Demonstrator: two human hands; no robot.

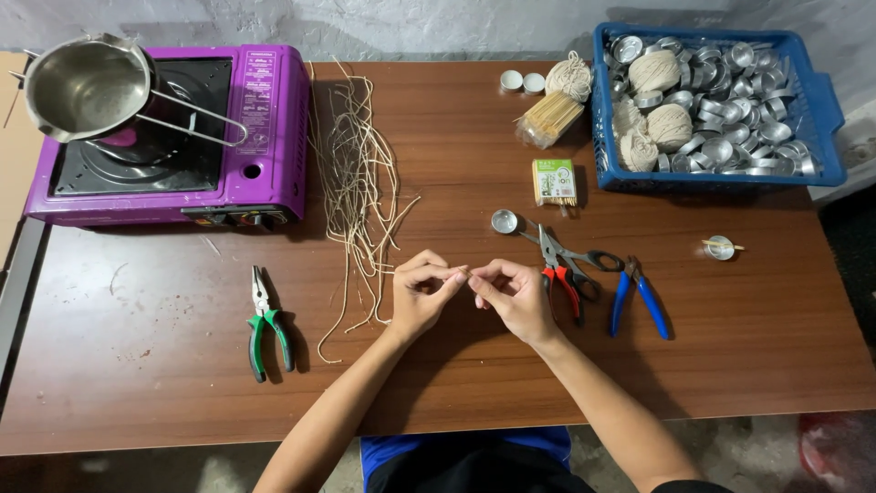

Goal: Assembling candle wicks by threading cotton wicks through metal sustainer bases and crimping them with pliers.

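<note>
Both hands meet at desk centre: left hand (422, 290) and right hand (513, 297) are each curled nearly closed, thumb & fingertips pinching the two ends of a short thin pale wick piece (468, 274), held just above the brown wooden desk (137, 365); too small to say more abt it. At 10 o'clock from the hands lies a loose spread of pale cut wick strands (358, 192); further out at 10, a purple portable gas stove (274, 119) w/ a steel pouring pot (87, 87) on it. Green-handled long-nose pliers (267, 324) lie at 9. Just beside the right hand at 3: red-handled pliers (561, 278), black-handled scissors (584, 260), then blue-handled pliers (639, 301). One small empty round metal cup (504, 222) sits at 1; another metal cup with a stick laid across it (721, 247) at 3, well apart. At 1–2, a blue plastic basket (826, 100) full of empty metal cups & twine balls. Judging by that: one cup looks prepped, nearly all the rest untouched, so early days.
</note>
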